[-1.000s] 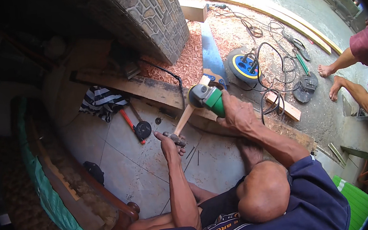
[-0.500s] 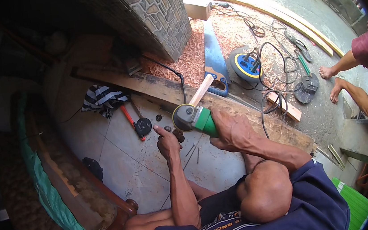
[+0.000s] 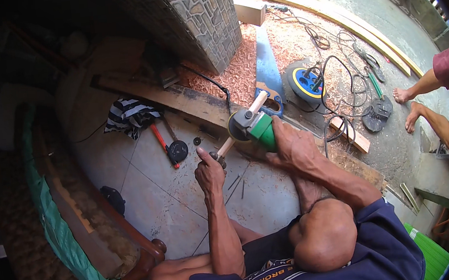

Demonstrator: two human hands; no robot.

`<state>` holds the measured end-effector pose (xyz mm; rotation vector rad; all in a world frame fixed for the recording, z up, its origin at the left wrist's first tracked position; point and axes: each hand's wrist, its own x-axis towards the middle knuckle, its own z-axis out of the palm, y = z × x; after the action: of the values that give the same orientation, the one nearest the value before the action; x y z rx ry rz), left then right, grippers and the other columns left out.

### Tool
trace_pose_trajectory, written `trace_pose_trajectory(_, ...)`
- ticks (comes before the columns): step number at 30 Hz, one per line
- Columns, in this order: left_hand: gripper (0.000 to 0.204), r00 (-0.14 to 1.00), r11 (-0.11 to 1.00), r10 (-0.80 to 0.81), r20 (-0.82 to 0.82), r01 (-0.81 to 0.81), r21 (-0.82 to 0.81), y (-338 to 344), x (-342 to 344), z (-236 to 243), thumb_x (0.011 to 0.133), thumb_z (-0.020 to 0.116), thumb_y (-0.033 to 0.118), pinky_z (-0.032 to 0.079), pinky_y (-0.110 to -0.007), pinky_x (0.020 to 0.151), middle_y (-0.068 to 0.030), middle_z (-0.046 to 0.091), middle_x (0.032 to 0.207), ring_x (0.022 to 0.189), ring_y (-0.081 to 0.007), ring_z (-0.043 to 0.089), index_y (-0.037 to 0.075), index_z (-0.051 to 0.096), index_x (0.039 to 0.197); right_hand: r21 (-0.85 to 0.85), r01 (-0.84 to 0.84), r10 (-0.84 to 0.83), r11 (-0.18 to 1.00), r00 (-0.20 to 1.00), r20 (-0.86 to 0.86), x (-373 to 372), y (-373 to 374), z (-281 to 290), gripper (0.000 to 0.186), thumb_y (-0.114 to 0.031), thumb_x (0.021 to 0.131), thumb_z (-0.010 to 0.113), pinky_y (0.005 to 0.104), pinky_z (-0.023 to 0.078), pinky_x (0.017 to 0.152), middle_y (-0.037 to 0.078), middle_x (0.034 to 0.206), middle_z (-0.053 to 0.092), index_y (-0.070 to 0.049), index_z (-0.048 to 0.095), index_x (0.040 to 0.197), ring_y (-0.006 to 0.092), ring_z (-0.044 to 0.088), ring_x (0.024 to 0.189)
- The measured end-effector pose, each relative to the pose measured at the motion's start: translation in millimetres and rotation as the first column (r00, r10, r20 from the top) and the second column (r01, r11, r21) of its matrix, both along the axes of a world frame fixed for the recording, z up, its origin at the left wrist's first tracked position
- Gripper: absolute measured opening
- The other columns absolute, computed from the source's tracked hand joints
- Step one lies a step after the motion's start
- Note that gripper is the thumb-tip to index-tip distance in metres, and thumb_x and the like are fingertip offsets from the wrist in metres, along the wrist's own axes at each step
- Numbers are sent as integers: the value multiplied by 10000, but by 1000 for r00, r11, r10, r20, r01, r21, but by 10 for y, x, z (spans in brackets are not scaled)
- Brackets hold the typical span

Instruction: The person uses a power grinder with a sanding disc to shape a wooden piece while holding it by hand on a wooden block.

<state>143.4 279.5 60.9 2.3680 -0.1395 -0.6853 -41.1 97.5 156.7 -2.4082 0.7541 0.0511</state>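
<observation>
Our L hand is curled round 1 end of wood-handled tool; R hand wrapped round grn grinder.

- left hand: fingers curled, thumb sticking out; left forearm near upright in view;
- right hand: gripping, knuckles up; right forearm slanting up-left

Right hand holds a grinder (green-bodied) over a wooden handle.
</observation>
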Motion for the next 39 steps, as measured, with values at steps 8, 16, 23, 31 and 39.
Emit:
trace_pose_trajectory(8,769,976,975,112,-187,-144,-169,-23,-41,93,1027,375,674,557,-348,594,-115,671,750,570,-230,664,-26,689,980,43,-21,25,999,996,-91,42,1,90,798,-352,813,778,569,545,794,309,1118,673,32,405,1405,483,696,966)
trace_pose_trajectory(16,494,957,903,211,-201,-270,-334,-79,-66,-41,1020,488,476,466,-300,609,-39,618,776,636,-145,560,29,685,942,41,-44,46,998,997,-56,57,71,29,787,-358,818,784,572,548,783,307,1084,679,25,402,1390,496,695,920)
trace_pose_trajectory(23,280,918,731,265,-297,-392,-559,-93,-128,-152,997,523,227,440,-286,574,-21,585,794,636,-120,536,6,685,1055,55,-28,32,998,998,-58,74,120,85,772,-342,813,789,568,542,813,295,1116,666,20,413,1381,491,686,966)
trace_pose_trajectory(31,237,883,708,282,-377,-456,-540,-126,-184,-119,979,583,55,513,-292,532,-64,620,886,632,-150,593,-55,647,1179,6,43,-42,999,991,-127,-73,174,-29,885,-362,819,778,570,544,819,306,1156,652,54,359,1478,473,693,991)
trace_pose_trajectory(39,365,923,715,218,-318,-373,-591,-83,-151,-56,973,635,11,576,-298,743,-119,644,1074,868,-164,658,-98,552,1310,57,124,-120,991,990,-70,-137,63,-91,843,-359,806,778,554,554,836,288,1172,654,37,382,1437,467,683,1025)
